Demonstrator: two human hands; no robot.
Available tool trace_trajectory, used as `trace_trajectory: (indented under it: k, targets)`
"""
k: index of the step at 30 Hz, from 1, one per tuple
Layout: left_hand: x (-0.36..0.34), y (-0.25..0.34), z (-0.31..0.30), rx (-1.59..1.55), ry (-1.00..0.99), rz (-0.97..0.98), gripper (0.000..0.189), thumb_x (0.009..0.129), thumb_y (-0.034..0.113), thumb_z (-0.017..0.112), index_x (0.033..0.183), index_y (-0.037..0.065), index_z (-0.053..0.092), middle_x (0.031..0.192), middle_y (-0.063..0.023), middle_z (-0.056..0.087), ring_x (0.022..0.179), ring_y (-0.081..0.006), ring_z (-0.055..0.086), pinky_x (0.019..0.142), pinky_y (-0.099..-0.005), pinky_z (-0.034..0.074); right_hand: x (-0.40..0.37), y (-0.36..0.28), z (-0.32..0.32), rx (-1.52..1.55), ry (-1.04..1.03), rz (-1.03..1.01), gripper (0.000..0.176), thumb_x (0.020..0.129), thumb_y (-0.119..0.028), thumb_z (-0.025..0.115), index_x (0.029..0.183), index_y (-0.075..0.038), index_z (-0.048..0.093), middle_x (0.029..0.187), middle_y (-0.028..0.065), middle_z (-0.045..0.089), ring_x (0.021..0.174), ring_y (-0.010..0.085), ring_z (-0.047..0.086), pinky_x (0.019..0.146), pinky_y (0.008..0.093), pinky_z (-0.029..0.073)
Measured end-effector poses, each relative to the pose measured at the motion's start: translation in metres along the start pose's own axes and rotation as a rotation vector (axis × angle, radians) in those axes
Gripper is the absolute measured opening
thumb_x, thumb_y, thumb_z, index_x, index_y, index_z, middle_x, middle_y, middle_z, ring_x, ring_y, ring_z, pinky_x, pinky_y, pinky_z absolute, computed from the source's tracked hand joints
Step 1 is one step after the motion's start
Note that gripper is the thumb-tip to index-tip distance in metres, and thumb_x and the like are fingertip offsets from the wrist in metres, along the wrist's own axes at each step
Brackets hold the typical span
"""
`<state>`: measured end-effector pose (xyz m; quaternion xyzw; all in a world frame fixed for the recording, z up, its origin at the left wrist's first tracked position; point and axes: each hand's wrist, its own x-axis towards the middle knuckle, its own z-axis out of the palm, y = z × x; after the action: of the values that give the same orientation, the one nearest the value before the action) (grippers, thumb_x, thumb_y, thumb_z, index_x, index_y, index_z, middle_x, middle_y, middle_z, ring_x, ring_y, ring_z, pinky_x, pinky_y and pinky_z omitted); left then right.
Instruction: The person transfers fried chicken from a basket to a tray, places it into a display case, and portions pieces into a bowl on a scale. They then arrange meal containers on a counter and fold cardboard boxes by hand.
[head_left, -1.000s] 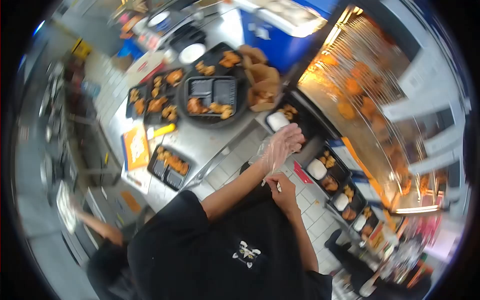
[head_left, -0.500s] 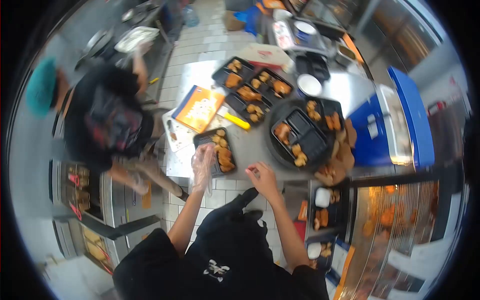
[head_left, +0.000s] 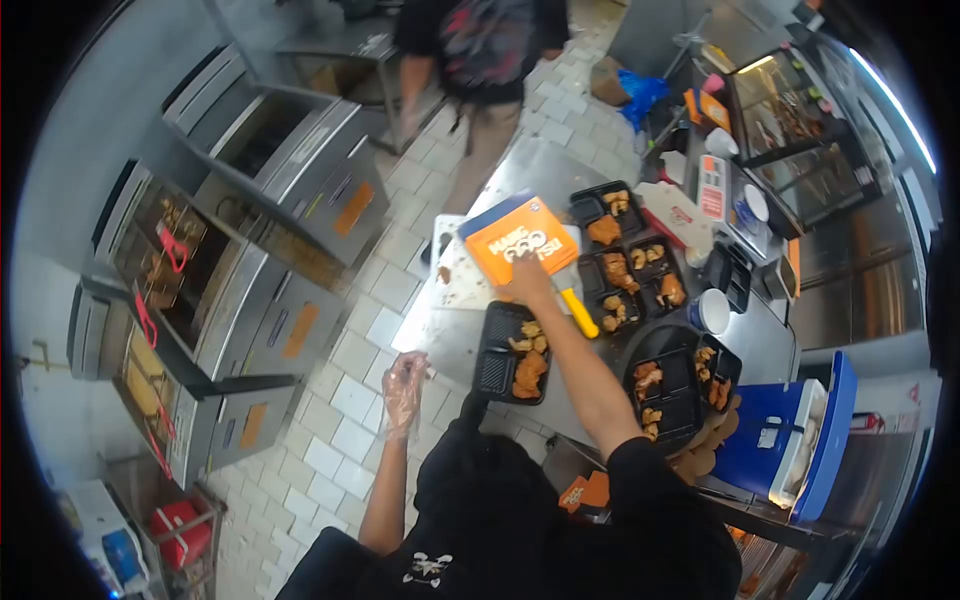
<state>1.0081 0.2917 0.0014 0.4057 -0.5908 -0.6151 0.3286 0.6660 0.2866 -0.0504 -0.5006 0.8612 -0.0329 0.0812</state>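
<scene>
My right hand (head_left: 525, 281) reaches across the steel table onto the near edge of an orange printed box (head_left: 500, 237). Its fingers bend over that edge; the thumb is hidden. The box lies partly on a stained white cutting board (head_left: 455, 290). A knife with a yellow handle (head_left: 580, 314) is just right of the box, its blade mostly covered. My left hand (head_left: 404, 393), in a clear plastic glove, is off the table's left edge with its fingers curled closed and nothing visible in them. Between my arms sits a black tray (head_left: 492, 368) with fried chicken pieces (head_left: 529, 375).
Several black trays of chicken (head_left: 605, 265) stand farther back, beside a white paper tub (head_left: 710, 312). A blue cooler (head_left: 765, 445) is at the right. Steel fryer-like cabinets (head_left: 290, 230) line the left. Another person (head_left: 490, 50) stands beyond the table.
My view has turned left. My right hand went from the table's near edge to the orange box, while my left hand came away from the chicken tray. The other person moved farther off.
</scene>
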Motion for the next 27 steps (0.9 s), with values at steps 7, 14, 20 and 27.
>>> trace_trajectory:
  k: [7,14,20,27]
  targets:
    - [-0.006,-0.019,-0.027,-0.161,0.057,-0.126,0.019,0.097,0.017,0.060,0.109,0.003,0.064,0.087,-0.0067,0.067,0.074,-0.0115,0.060,0.068,-0.0268,0.049,0.013,0.001,-0.026,0.062,-0.198,-0.029,0.049,0.074,-0.038,0.072,0.097,0.005,0.070,0.104,0.0282,0.066,0.101,0.0397,0.065,0.089,0.0453,0.052]
    - [-0.002,-0.025,-0.031,0.009,0.065,-0.065,0.024,0.099,0.025,0.058,0.110,0.005,0.065,0.091,-0.0038,0.067,0.078,-0.0127,0.061,0.073,-0.0284,0.051,0.023,0.020,-0.015,-0.033,-0.177,-0.305,0.030,0.077,-0.018,0.066,0.097,0.003,0.067,0.090,0.0279,0.068,0.087,0.0440,0.066,0.076,0.0505,0.053]
    - [0.009,0.010,-0.018,-0.045,-0.025,0.096,0.028,0.099,0.027,0.060,0.115,0.005,0.063,0.105,-0.0078,0.067,0.098,-0.0150,0.062,0.085,-0.0310,0.053,0.004,-0.015,-0.165,-0.064,0.111,-0.143,0.028,0.091,-0.012,0.052,0.114,0.001,0.062,0.092,0.0284,0.067,0.087,0.0460,0.065,0.075,0.0526,0.051]
    - [0.033,0.129,0.056,-0.239,-0.158,0.370,0.081,0.091,0.043,0.067,0.149,0.002,0.028,0.149,-0.0212,0.037,0.139,-0.0346,0.036,0.113,-0.0443,0.036,-0.135,-0.100,-0.245,0.061,0.345,-0.221,0.033,0.090,-0.006,0.050,0.121,-0.002,0.061,0.089,0.0281,0.066,0.083,0.0451,0.065,0.069,0.0491,0.049]
